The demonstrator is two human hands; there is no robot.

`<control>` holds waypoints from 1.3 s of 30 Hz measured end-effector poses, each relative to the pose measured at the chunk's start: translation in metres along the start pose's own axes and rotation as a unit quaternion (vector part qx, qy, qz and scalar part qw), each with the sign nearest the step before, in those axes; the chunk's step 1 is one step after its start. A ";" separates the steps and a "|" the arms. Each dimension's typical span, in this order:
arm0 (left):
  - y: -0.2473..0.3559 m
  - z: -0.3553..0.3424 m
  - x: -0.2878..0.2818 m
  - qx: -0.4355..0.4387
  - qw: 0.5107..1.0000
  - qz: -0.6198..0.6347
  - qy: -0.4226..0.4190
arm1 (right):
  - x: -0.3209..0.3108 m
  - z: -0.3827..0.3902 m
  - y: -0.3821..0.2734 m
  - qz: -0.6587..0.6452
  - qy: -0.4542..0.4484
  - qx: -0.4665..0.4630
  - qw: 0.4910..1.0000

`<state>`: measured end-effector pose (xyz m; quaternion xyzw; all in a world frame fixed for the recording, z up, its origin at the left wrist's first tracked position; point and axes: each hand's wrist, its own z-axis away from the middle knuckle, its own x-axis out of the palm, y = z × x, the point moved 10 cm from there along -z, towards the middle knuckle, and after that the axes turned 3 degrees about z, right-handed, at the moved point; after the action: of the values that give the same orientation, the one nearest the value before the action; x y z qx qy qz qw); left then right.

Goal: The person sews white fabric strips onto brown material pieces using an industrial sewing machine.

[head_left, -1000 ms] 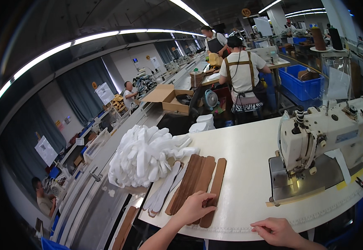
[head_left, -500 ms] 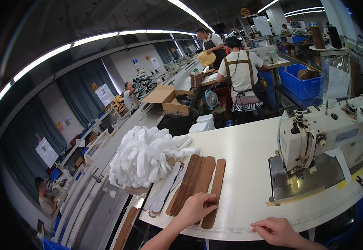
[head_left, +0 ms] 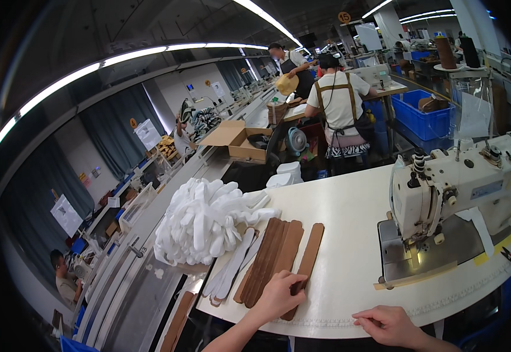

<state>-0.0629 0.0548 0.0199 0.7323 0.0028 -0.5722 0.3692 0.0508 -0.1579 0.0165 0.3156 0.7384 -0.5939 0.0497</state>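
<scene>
My left hand is closed, pinching the edge of a single brown strip near its lower part. That strip lies on the white table, a little apart from a row of overlapping brown strips. To the left of the row are several pale grey strips, and behind them a heap of white padded strips. My right hand rests at the front edge of the table by a ruler scale, fingers curled together, with nothing visible in them.
A sewing machine stands at the right of the table, with small red-handled snips beside it. Beyond the table are an open cardboard box, a small fan, a blue crate and a seated co-worker.
The single brown strip has shifted slightly right and turned a little, its gap from the row widening. My left hand has moved slightly with it; my right hand stays put.
</scene>
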 end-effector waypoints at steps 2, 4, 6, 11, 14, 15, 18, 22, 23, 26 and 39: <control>-0.001 0.000 0.001 -0.007 1.000 0.016 -0.003 | 0.001 0.000 0.001 -0.003 0.000 0.003 1.000; -0.003 0.000 0.001 -0.007 1.000 0.025 0.002 | 0.000 0.001 0.001 -0.010 0.013 -0.015 1.000; -0.003 0.000 0.002 -0.002 1.000 0.027 0.011 | -0.001 0.001 0.000 -0.007 0.010 -0.013 1.000; -0.008 -0.003 0.001 -0.035 0.998 0.058 0.009 | -0.001 0.002 0.001 -0.002 0.018 -0.020 1.000; -0.015 -0.007 0.001 -0.052 0.996 0.075 0.002 | -0.010 0.005 -0.007 -0.050 0.069 -0.059 0.995; -0.018 -0.007 0.000 -0.051 0.995 0.082 0.008 | -0.011 0.005 -0.009 -0.043 0.070 -0.064 0.995; -0.025 -0.006 0.000 -0.044 0.993 0.102 0.026 | -0.011 0.005 -0.010 -0.033 0.073 -0.072 0.994; -0.023 -0.007 -0.004 -0.042 0.991 0.118 0.044 | -0.011 0.006 -0.011 -0.027 0.076 -0.078 0.994; -0.024 -0.008 -0.003 -0.042 0.991 0.119 0.043 | -0.012 0.005 -0.011 -0.027 0.076 -0.077 0.994; -0.036 -0.010 0.001 -0.069 0.982 0.169 0.045 | -0.012 0.005 -0.012 -0.026 0.076 -0.078 0.994; -0.032 -0.007 -0.007 -0.082 0.985 0.142 0.053 | 0.005 -0.004 -0.004 0.049 0.005 -0.046 0.998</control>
<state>-0.0731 0.0848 0.0088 0.7220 -0.0351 -0.4722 0.5046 0.0462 -0.1526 0.0192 0.3518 0.7492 -0.5541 0.0894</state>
